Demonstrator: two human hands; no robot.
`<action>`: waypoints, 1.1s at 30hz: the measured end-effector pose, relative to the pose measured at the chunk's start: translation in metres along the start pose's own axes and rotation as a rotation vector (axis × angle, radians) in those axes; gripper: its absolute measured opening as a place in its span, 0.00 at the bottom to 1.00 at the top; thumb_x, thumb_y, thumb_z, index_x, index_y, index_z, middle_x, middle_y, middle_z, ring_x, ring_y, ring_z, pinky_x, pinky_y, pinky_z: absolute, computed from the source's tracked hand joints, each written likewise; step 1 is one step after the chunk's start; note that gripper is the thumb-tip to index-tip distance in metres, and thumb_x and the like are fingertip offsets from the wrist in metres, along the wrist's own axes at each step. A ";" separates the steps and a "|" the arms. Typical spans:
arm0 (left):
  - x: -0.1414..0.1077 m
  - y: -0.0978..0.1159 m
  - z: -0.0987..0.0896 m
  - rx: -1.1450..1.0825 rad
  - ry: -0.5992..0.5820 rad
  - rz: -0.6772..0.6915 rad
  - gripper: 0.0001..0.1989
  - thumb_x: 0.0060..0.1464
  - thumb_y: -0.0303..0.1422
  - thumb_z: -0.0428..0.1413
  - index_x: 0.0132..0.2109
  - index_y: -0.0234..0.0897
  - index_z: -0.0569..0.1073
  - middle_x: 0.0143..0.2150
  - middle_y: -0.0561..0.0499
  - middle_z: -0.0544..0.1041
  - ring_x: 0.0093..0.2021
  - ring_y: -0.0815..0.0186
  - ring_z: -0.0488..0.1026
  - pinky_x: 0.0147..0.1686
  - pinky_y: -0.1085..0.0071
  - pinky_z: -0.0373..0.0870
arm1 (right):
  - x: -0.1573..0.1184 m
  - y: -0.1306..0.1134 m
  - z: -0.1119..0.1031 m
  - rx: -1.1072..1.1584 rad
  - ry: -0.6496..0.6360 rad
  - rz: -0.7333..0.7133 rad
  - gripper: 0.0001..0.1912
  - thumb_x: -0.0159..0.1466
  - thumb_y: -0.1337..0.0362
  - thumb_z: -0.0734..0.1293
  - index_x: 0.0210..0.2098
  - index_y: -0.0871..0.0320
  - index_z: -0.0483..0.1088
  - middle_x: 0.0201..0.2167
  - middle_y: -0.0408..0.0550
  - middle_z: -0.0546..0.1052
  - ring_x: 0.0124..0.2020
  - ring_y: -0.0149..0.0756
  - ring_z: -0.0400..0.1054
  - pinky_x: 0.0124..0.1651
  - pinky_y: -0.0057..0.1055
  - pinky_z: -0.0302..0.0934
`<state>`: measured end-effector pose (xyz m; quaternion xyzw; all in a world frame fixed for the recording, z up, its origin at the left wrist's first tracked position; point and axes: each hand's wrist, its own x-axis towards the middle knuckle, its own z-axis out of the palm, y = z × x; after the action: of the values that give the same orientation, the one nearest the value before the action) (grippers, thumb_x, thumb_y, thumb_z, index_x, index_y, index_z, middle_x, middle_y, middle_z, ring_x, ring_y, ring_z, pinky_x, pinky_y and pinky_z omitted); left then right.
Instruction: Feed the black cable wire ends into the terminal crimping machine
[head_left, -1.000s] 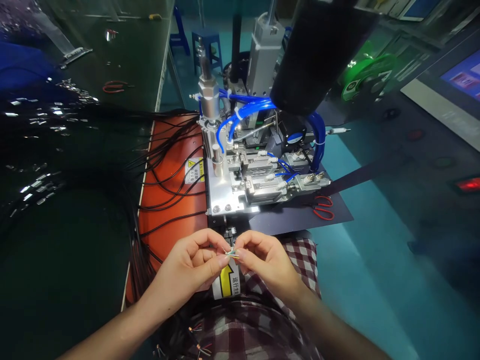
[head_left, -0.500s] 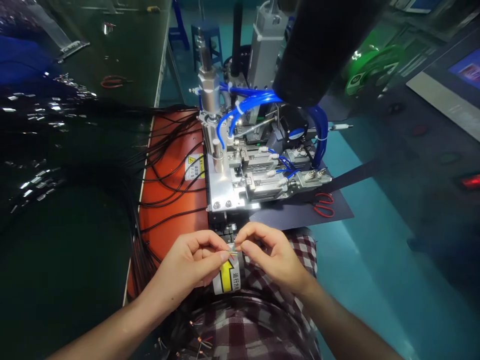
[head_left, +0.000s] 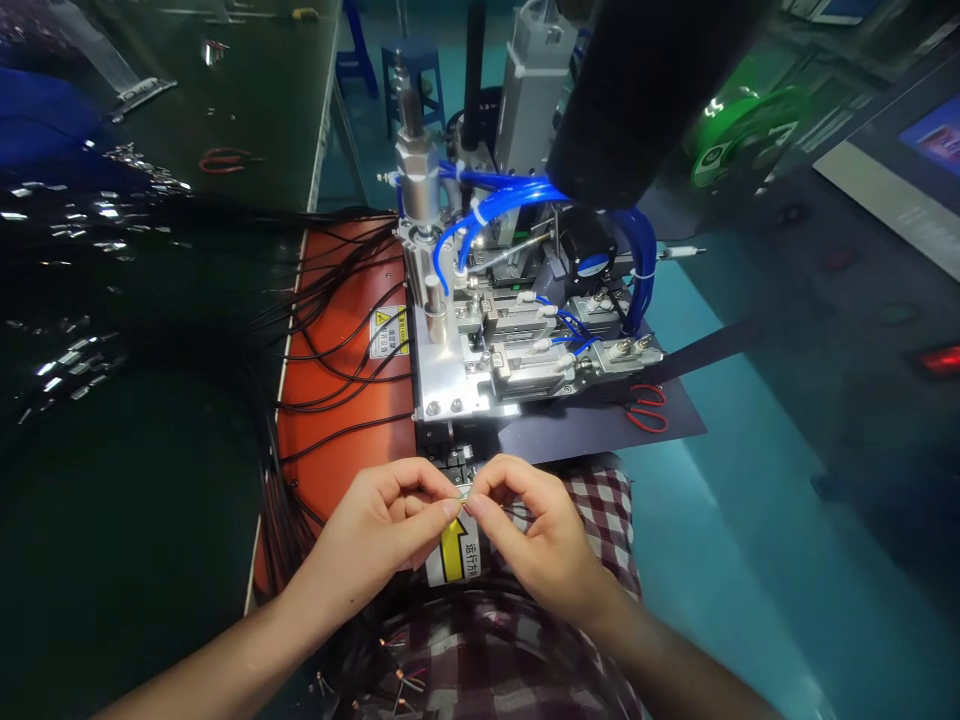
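In front of the machine (head_left: 442, 375), my left hand (head_left: 397, 515) and my right hand (head_left: 525, 510) meet with their fingertips almost touching. Each hand is closed in a pinch between thumb and forefinger. Thin coloured wires (head_left: 463, 500) run between the fingertips; only a short bit shows, and the rest is hidden by my fingers. Just below the hands is a white label with a yellow arrow (head_left: 452, 555). Across my lap lie black cables (head_left: 487, 590), and several stripped wire ends (head_left: 405, 683) hang near its left side.
Black cables (head_left: 322, 300) cross the orange-red surface (head_left: 345, 400) left of the machine. Blue air tubes (head_left: 517, 200) arch above it. Red-handled scissors (head_left: 646, 408) lie on the dark sheet at right. On the dark table are red-handled pliers (head_left: 225, 160). A green reel (head_left: 750, 135) stands behind.
My right hand has shifted slightly left and its fingertips have closed in on those of my left hand. Less of the coloured wires shows between them. The left hand has barely moved.
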<state>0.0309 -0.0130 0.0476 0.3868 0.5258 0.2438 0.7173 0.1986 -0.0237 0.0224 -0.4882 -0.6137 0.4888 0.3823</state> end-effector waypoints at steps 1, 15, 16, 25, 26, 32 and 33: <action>0.000 0.000 0.000 0.016 0.001 0.004 0.12 0.51 0.39 0.58 0.32 0.33 0.69 0.14 0.63 0.59 0.16 0.77 0.53 0.16 0.79 0.49 | 0.000 0.000 0.000 -0.004 -0.002 -0.005 0.05 0.61 0.69 0.64 0.28 0.58 0.66 0.26 0.41 0.68 0.27 0.29 0.62 0.32 0.27 0.56; 0.002 -0.003 -0.002 -0.018 0.012 -0.026 0.11 0.50 0.37 0.58 0.30 0.33 0.70 0.13 0.61 0.61 0.14 0.77 0.53 0.16 0.77 0.48 | 0.000 0.004 -0.001 0.190 0.008 0.228 0.04 0.59 0.66 0.66 0.32 0.58 0.73 0.26 0.43 0.74 0.26 0.29 0.63 0.29 0.25 0.60; 0.003 -0.003 -0.002 -0.019 0.010 -0.026 0.11 0.50 0.37 0.58 0.30 0.33 0.70 0.13 0.61 0.61 0.14 0.77 0.53 0.16 0.77 0.48 | 0.000 0.003 -0.001 0.172 0.013 0.219 0.04 0.59 0.66 0.66 0.33 0.58 0.73 0.27 0.43 0.74 0.26 0.29 0.64 0.30 0.25 0.61; 0.004 -0.003 -0.001 0.002 0.003 -0.042 0.11 0.50 0.38 0.57 0.30 0.33 0.69 0.12 0.61 0.60 0.14 0.77 0.53 0.16 0.78 0.47 | 0.003 0.000 0.003 0.044 0.029 0.144 0.05 0.60 0.66 0.66 0.28 0.58 0.72 0.24 0.42 0.74 0.25 0.30 0.64 0.27 0.25 0.58; 0.004 -0.003 -0.001 0.001 0.005 -0.045 0.11 0.50 0.38 0.57 0.30 0.33 0.69 0.13 0.62 0.60 0.15 0.77 0.53 0.16 0.78 0.47 | 0.003 -0.001 0.003 0.033 0.023 0.138 0.06 0.61 0.66 0.65 0.27 0.58 0.71 0.24 0.42 0.73 0.25 0.30 0.64 0.27 0.26 0.58; 0.002 0.001 0.001 0.117 0.024 -0.029 0.11 0.53 0.39 0.56 0.33 0.34 0.69 0.14 0.62 0.58 0.15 0.76 0.51 0.15 0.78 0.47 | 0.004 0.000 0.004 -0.020 0.003 0.114 0.07 0.64 0.67 0.61 0.28 0.57 0.65 0.27 0.43 0.71 0.28 0.31 0.64 0.28 0.26 0.57; 0.001 0.001 0.001 0.200 0.056 0.022 0.10 0.54 0.39 0.55 0.35 0.35 0.69 0.16 0.61 0.60 0.16 0.75 0.53 0.15 0.78 0.49 | 0.005 0.002 0.003 -0.019 0.008 0.118 0.07 0.64 0.66 0.61 0.28 0.57 0.65 0.27 0.43 0.71 0.28 0.31 0.64 0.28 0.26 0.57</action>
<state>0.0326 -0.0118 0.0479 0.4553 0.5630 0.2090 0.6573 0.1952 -0.0199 0.0199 -0.5291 -0.5869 0.5026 0.3506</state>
